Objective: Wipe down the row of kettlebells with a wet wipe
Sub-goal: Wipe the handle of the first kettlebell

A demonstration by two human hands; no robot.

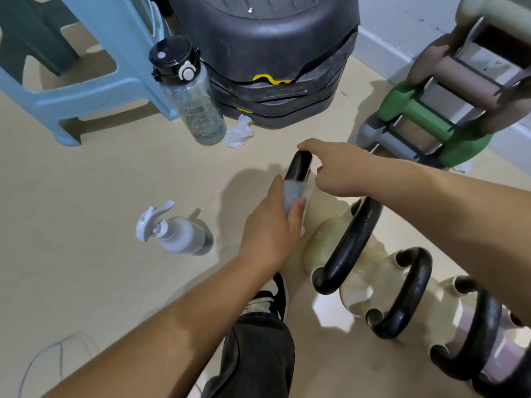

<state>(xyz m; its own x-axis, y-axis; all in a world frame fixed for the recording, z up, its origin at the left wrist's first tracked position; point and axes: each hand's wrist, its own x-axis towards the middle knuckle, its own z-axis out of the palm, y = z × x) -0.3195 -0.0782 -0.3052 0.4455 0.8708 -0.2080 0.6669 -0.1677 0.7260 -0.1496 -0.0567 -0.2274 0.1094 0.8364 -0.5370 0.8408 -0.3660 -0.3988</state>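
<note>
Most of the farthest kettlebell (319, 222) is hidden: both hands cover its black handle, and its cream body shows only in patches below them. The left hand (268, 228) has its fingers (297, 209) pressed together around the handle's near leg, pinching a pale, translucent wet wipe (293, 193) against the metal. The right hand (337, 168) rests on the top of the handle with fingers bent loosely over it; how firmly they hold cannot be told.

The row runs toward the lower right corner: a 2nd kettlebell (349, 248), a 3rd (402, 294) and a 4th (477, 334), the last with a pinkish body partly cut off by the frame edge. All have thick, matte black loop handles and rounded bodies, standing on the beige floor (100, 182).

To the left lies a grey spray bottle (175, 231) on its side. Farther back stand a clear water bottle (186, 93) with a black cap, a crumpled white wipe (238, 133) just beside it, stacked black step platforms (273, 67) and a pale blue plastic stool (86, 67). At upper right, a rack of dumbbells (431, 116) is cropped by the edge. A black trouser leg and shoe (267, 300) show beneath the left forearm.
</note>
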